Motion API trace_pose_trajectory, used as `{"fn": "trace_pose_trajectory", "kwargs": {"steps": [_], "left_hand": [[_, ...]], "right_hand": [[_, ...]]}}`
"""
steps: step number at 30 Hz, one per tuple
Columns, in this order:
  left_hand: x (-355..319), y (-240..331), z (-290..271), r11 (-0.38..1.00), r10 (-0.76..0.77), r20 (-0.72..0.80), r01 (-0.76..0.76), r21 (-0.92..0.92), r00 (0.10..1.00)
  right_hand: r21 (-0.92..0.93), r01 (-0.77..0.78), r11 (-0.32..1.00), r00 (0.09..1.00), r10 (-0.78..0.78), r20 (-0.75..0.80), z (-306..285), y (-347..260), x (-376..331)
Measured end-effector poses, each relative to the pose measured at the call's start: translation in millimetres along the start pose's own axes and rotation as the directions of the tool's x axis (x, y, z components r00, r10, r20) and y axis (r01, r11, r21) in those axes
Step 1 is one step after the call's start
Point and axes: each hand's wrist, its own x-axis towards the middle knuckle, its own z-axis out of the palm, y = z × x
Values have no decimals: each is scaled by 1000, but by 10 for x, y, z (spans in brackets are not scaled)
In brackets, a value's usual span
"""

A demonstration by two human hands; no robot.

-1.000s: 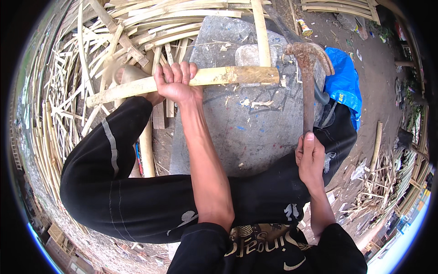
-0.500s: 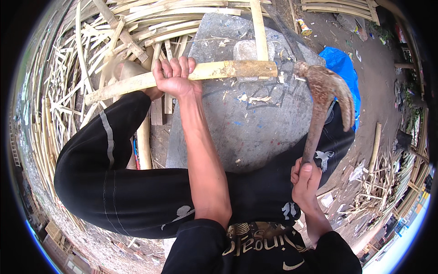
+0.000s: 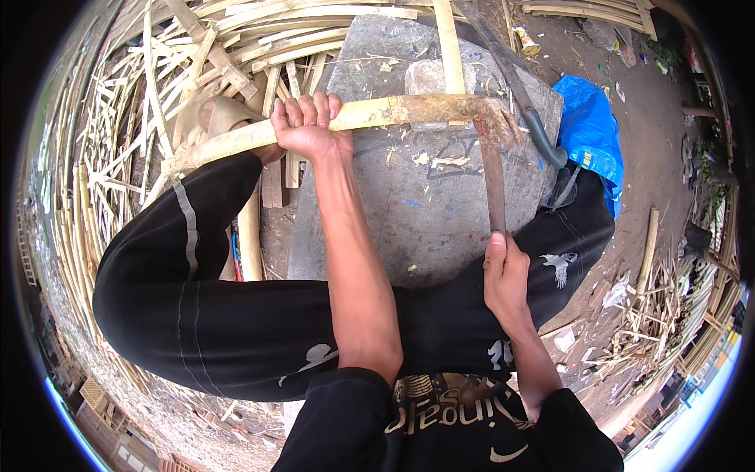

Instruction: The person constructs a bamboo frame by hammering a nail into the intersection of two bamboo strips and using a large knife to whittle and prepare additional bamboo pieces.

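My left hand [image 3: 313, 130] is closed around a split bamboo piece [image 3: 377, 114], which runs crosswise above a grey slab [image 3: 370, 228]. In my right hand [image 3: 506, 271] is the handle of a rusty claw hammer [image 3: 492, 173]. The hammer's head, smeared by motion, meets the right end of the bamboo; whether it touches cannot be made out. Beneath that end, a narrow bamboo strip [image 3: 449, 47] reaches from the far edge across a pale block [image 3: 425, 79] on the slab. Wood chips [image 3: 448, 162] lie scattered there.
A long tool with a curved dark handle [image 3: 543, 138] lies on the slab's right side, beside a blue bag [image 3: 586, 130]. Split bamboo strips [image 3: 259, 47] pile up at far left. More slivers [image 3: 657, 338] cover the ground at right. My bent legs [image 3: 228, 330] border the slab.
The hammer has swung left and its head has come from right of the bamboo onto the bamboo's right end. My right hand has moved slightly left and up. My left hand keeps its grip.
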Motion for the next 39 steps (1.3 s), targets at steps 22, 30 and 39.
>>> {"fn": "trace_pose_trajectory", "kwargs": {"steps": [22, 30, 39], "left_hand": [[-17, -4, 113, 1000, 6, -46, -6, 12, 999], [7, 25, 102, 1000, -9, -9, 9, -21, 1000], [-4, 4, 87, 1000, -28, 17, 28, -10, 999]], "right_hand": [[-194, 276, 941, 952, -296, -78, -382, 68, -209], [-506, 577, 641, 793, -588, 159, -653, 244, 272], [-632, 550, 545, 768, -627, 127, -631, 174, 487]]}}
